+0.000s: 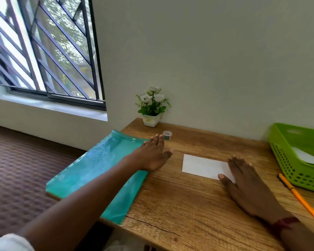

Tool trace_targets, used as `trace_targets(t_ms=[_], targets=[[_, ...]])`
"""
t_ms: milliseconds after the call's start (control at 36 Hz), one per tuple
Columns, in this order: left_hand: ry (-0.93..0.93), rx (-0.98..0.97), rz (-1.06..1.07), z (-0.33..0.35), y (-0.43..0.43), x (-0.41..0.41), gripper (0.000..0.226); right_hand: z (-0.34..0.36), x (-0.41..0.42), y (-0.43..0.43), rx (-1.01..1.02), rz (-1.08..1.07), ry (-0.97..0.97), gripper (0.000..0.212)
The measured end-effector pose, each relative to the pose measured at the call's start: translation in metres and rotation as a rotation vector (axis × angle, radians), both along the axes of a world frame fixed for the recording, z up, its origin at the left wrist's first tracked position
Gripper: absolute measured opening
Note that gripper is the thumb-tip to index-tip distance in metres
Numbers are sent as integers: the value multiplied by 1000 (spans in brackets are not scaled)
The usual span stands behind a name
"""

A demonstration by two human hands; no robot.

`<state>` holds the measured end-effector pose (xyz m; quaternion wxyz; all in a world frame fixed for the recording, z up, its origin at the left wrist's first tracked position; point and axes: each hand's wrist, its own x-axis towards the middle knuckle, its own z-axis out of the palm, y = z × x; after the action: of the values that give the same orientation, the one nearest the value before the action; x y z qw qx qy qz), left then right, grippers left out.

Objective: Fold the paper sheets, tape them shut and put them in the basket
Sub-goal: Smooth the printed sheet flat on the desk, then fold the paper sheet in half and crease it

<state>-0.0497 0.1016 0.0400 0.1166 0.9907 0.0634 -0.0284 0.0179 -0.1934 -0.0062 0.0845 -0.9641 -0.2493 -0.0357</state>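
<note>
Sleeve: white sleeve [9, 241] at the bottom-left corner sits closest to the lens; the bare left forearm runs up from it over the table [179, 205].
Folded paper: a white rectangle, the folded paper [201, 166] lies flat on the wood right of centre, not yet taped as far as can be seen.
Handling: it looks light, thin and springy. The fold would likely lift open if released, and the sheet could skid on the smooth wood.
Where to hold: best pinned flat from above near the loose edge, leaving the seam bare for tape. For lifting, a pinch at a folded edge should do.
Right hand: the right hand [243, 180] lies palm down on the paper's right end, fingers straight and spread, pressing rather than gripping.
Left hand: the left hand [153, 154] is stretched forward, fingers straight and apart, holding nothing. Its fingertips are just beside the tape; contact cannot be told.
Tape roll: the small tape roll [167, 135] stands on the table behind the left hand.
Basket: the green basket [290, 165] sits at the right edge with a white sheet [308, 157] inside.
Surroundings: a pencil [301, 197] lies in front of the basket, a teal folder [98, 165] overhangs the table's left side, and a flower pot [151, 107] stands against the wall.
</note>
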Motion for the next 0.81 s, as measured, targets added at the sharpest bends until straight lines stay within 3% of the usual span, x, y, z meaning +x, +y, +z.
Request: trace_targets(t_ms=[83, 194, 361, 528, 806], targets=[[-46, 15, 22, 0, 24, -20, 82, 5, -10, 8, 30, 71, 17, 97], [-104, 13, 66, -8, 53, -39, 80, 8, -29, 29, 27, 164, 41, 75], [-212, 4, 140, -25, 89, -48, 77, 15, -57, 86, 35, 265, 92, 70], [-101, 1, 138, -36, 111, -49, 81, 20, -63, 151, 9, 422, 64, 62], [-154, -22, 310, -40, 144, -49, 79, 20, -54, 238, 52, 530, 83, 62]])
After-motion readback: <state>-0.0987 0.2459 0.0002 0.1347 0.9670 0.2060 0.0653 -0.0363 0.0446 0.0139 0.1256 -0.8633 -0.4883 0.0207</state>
